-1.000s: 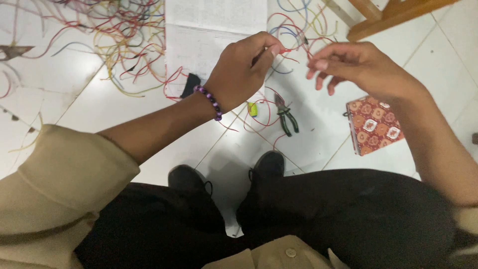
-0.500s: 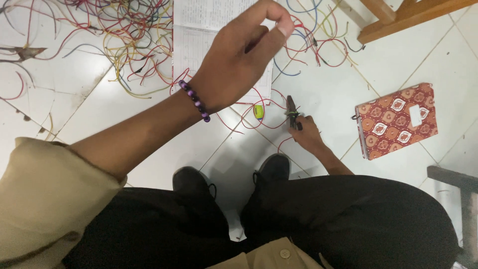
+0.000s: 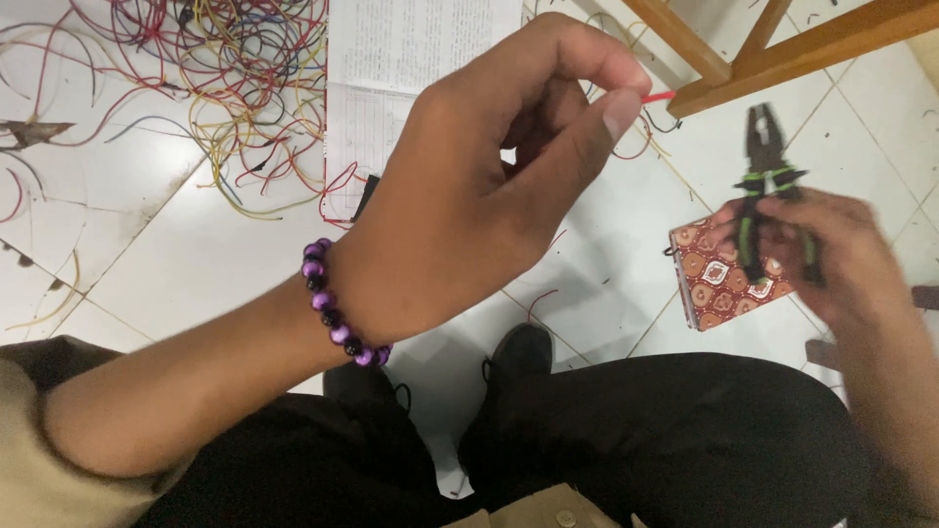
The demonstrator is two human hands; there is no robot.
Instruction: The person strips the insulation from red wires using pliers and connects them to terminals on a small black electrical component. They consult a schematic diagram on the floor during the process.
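My left hand (image 3: 489, 196) is raised close to the camera, a purple bead bracelet (image 3: 333, 308) on its wrist. Its thumb and forefinger pinch the end of a thin red wire (image 3: 657, 97). My right hand (image 3: 831, 259) is lower at the right and blurred by motion. It grips a pair of pliers (image 3: 766, 181) with black and green handles, jaws pointing away from me.
A tangle of coloured wires (image 3: 215, 88) lies on the white tiled floor at the top left, beside a printed paper sheet (image 3: 411, 68). A red patterned notebook (image 3: 719, 279) lies under my right hand. Wooden furniture legs (image 3: 782, 49) cross the top right. My black shoes (image 3: 518, 357) are below.
My right hand picked the pliers up off the floor and lifted them to the right. My left hand rose closer to the camera, still pinching the wire.
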